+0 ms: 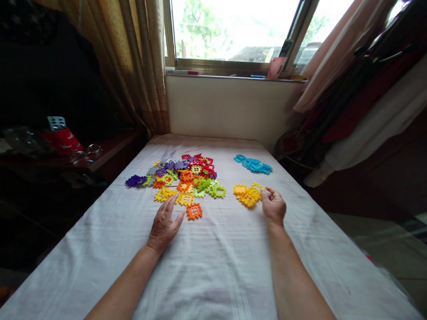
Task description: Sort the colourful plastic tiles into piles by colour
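Note:
My left hand (164, 224) lies open with its fingers stretched out beside the near edge of a mixed heap of notched plastic building tiles (187, 175). Its fingertips reach the yellow tiles (185, 198) at the heap's front. An orange window-shaped tile (194, 211) lies apart just right of the thumb. Over on the right, my right hand (273, 206) is closed in a pinch at the edge of a small yellow tile pile (247, 195). A yellow tile (256, 185) appears to be between its fingertips, partly hidden by them.
A group of blue tiles (253, 165) lies farther back on the right. All of it rests on a white sheet (213, 266). A dark side table (110, 149) at left holds eyeglasses (86, 153) and a red container (62, 140). Clothes (367, 115) hang at right.

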`<state>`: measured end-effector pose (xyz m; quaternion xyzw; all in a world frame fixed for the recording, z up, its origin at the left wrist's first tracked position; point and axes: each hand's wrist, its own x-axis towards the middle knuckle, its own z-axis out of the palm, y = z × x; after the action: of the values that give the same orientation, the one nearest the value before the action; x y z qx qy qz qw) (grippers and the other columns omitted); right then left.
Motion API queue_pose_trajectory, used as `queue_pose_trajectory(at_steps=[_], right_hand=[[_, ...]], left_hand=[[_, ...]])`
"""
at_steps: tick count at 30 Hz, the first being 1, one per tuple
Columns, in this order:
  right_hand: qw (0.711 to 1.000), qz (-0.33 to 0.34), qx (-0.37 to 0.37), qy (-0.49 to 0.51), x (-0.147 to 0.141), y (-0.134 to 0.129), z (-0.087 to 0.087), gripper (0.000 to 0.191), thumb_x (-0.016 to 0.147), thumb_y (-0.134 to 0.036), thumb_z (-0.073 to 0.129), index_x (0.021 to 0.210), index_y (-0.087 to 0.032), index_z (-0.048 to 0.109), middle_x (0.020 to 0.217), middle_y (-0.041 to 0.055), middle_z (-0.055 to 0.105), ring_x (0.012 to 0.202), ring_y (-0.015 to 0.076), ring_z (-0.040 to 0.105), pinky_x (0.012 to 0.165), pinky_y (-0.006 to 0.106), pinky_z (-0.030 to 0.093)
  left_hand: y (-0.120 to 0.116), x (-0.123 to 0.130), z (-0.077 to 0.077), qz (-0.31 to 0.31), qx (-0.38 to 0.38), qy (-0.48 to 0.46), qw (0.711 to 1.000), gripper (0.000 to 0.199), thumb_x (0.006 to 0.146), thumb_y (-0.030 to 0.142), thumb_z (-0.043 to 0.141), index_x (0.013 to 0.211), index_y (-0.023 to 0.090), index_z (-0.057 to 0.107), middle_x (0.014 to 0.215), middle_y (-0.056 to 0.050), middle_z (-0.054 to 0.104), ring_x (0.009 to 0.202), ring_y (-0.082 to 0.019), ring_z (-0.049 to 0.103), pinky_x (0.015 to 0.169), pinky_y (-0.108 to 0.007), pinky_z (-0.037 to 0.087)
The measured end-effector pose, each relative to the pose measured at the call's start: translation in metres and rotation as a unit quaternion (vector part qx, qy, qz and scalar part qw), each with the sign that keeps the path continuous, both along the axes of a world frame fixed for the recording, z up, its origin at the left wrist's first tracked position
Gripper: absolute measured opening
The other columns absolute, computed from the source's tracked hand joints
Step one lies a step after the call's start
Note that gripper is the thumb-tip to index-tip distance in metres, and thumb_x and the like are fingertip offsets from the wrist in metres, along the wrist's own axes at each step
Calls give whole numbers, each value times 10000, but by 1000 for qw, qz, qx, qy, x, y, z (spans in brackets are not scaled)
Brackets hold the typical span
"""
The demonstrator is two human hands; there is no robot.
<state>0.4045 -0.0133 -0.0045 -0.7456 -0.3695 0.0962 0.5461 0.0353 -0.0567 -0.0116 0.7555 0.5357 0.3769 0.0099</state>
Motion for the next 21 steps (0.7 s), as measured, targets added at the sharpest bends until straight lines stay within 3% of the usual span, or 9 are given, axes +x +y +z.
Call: queue_pose_trajectory(at_steps=[5,10,14,21], right_hand=[[998,-20,-59,-10,11,8,-14,530,721,-508,544,1032,-125,738,738,97,734,650,224,638,598,302,453],[996,-28,-42,-78,12,12,-23,490,767,-477,486,960,-132,777,870,138,755,676,212,622,633,313,465],[995,-19,-42,-94,11,10,-25,477,769,-491,474,877,-146,785,850,137,743,665,204,601,629,310,455],[992,-15,-35,-121,7,3,-23,509,796,-537,420,861,-170,767,870,140,739,716,238,623,672,340,470]], left_hand=[[0,-8,3,44,-12,-22,999,512,910,362,509,1406,234,478,1314,-96,646,1273,-269,570,1110,-482,444],[2,-21,2,97,-9,-54,994,491,898,370,514,1369,231,511,1327,-99,640,1248,-270,591,1045,-453,500],[7,-29,-1,137,-21,-94,986,474,890,386,517,1339,235,523,1327,-90,646,1220,-249,615,1031,-418,510],[8,-36,-6,145,-71,-137,977,487,882,422,510,1327,227,541,1323,-91,650,1211,-259,619,983,-415,537]])
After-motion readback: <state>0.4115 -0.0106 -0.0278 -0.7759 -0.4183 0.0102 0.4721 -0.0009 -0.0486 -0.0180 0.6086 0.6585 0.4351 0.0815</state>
